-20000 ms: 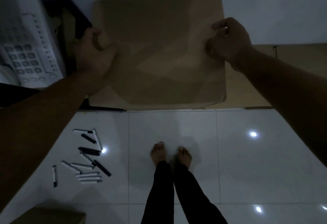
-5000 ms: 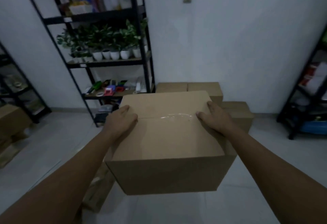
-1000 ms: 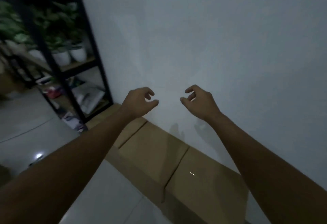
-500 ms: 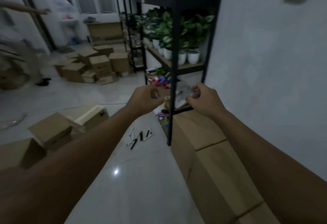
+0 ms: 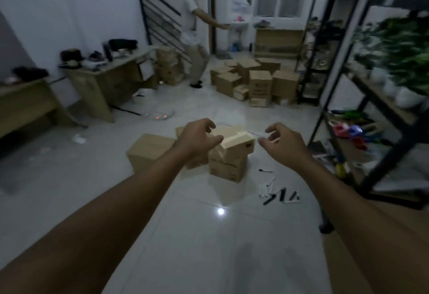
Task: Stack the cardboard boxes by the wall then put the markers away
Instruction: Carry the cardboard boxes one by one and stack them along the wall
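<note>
Both my arms reach forward at chest height, holding nothing. My left hand (image 5: 198,139) has curled, spread fingers and my right hand (image 5: 284,144) is likewise loosely open. Beyond them, on the white tile floor, stand a plain cardboard box (image 5: 148,151) and a small pile of cardboard boxes (image 5: 228,166) topped by a pale tilted box (image 5: 236,141). Several black and white markers (image 5: 277,192) lie scattered on the floor to the right of that pile, below my right hand.
A black metal shelf rack (image 5: 362,98) with potted plants stands at the right. Another pile of boxes (image 5: 255,80) sits at the back. A person (image 5: 195,36) stands near the stair railing. Wooden desks (image 5: 102,80) line the left wall.
My view has swung left, away from the wall and the boxes stacked there, toward the open room. Both hands stay raised and hold nothing.
</note>
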